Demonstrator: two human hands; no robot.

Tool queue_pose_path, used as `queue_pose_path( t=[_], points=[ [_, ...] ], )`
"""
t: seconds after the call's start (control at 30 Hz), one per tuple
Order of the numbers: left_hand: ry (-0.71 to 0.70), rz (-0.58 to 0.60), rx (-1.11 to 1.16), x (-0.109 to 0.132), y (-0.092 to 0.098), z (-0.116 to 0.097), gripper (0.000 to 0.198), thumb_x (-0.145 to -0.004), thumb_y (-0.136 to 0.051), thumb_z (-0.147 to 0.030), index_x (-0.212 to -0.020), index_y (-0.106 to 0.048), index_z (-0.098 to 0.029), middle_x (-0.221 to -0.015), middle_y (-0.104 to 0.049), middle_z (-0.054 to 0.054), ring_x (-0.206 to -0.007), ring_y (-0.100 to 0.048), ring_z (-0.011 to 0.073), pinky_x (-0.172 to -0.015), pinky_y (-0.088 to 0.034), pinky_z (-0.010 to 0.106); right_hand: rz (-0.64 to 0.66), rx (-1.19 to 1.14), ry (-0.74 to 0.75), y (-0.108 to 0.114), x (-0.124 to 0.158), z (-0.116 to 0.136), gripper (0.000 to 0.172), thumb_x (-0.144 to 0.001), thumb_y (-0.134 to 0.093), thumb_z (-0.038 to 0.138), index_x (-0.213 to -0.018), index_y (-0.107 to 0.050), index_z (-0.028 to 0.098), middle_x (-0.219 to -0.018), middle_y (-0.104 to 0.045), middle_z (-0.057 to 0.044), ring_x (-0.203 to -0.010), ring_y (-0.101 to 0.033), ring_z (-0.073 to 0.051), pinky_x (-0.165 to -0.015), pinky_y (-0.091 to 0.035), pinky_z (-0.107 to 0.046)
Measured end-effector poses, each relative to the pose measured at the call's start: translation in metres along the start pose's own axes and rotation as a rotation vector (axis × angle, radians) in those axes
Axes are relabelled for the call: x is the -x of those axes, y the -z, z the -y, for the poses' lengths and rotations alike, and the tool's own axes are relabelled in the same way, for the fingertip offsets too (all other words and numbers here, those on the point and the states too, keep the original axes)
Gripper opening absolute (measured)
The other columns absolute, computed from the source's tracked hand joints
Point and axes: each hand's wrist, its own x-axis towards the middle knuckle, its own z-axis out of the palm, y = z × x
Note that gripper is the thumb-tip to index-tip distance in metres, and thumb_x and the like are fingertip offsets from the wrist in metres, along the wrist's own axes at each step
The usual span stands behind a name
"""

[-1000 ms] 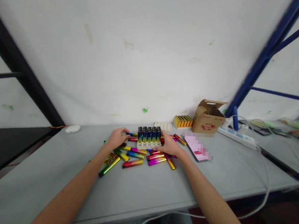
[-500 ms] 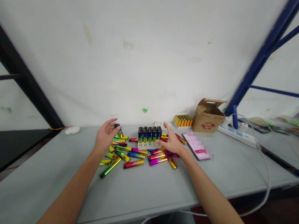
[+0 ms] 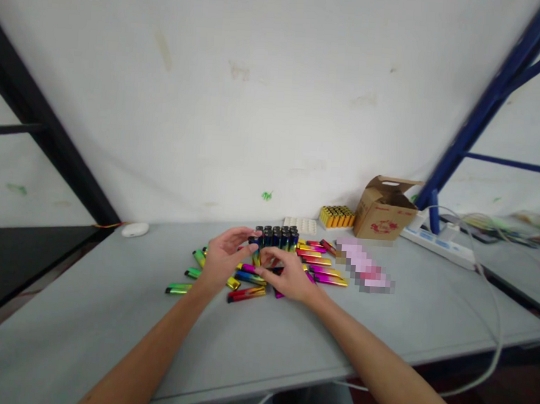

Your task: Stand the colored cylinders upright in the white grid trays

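My left hand [image 3: 224, 257] is closed on a shiny blue-to-yellow lighter [image 3: 256, 253], held upright at the front left of a block of similar standing lighters [image 3: 280, 238]. The white tray under that block was visible half a second ago and is now hidden behind my hands. My right hand [image 3: 288, 275] is in front of the block, its fingers curled but thumb and forefinger apart, with the tips close to the lower end of the held lighter. Whether they touch it I cannot tell. Loose lighters lie around, among them a red-gold one [image 3: 246, 294] and a green one [image 3: 178, 289].
Behind are a white holed tray [image 3: 301, 224] and a tray of yellow cylinders [image 3: 337, 217]. To the right are an open cardboard box [image 3: 383, 218], a phone with a blurred screen [image 3: 362, 264] and a power strip [image 3: 441, 248] with cables. A white oval object [image 3: 135, 230] lies at left.
My left hand has carried a lighter right, from above the loose pile to the standing block. My right hand has moved left and down to the block's front. The view has shifted slightly.
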Motion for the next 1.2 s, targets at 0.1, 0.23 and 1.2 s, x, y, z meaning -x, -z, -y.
queue_pose_path(
  t=[0.1,0.23,1.2],
  points=[
    [-0.022,0.022,0.002,0.001,-0.001,0.003,0.042,-0.064,-0.082,-0.032,-0.098,-0.063,-0.016,-0.101,-0.073,0.011,-0.100,-0.067,0.0246,-0.094,-0.051,0.040,-0.015,-0.015,-0.012,-0.003,0.000,0.000,0.028,-0.082,-0.065,0.036,-0.103,-0.062,0.018,-0.075,-0.062,0.000,-0.067,-0.058,-0.013,-0.064,-0.046,-0.024],
    [-0.086,0.049,-0.069,0.003,-0.003,0.008,0.039,-0.067,-0.080,-0.030,-0.100,-0.064,-0.016,-0.100,-0.072,0.011,-0.098,-0.067,0.0232,-0.091,-0.052,0.038,-0.050,-0.014,-0.029,-0.007,0.001,-0.001,0.025,-0.079,-0.068,0.038,-0.094,-0.065,0.018,-0.076,-0.063,-0.001,-0.066,-0.057,-0.013,-0.062,-0.045,-0.024],
    [-0.098,0.450,-1.130,-0.016,0.033,0.054,0.081,-0.079,-0.062,-0.048,-0.146,-0.026,-0.020,-0.143,-0.046,0.018,-0.130,-0.046,0.0335,-0.110,-0.019,0.061,-0.182,-1.182,-0.589,0.059,-0.018,-0.010,0.044,-0.075,-0.045,0.063,-0.061,-0.039,0.022,-0.051,-0.024,0.008,-0.042,-0.017,-0.008,-0.037,-0.013,-0.019]
  ],
)
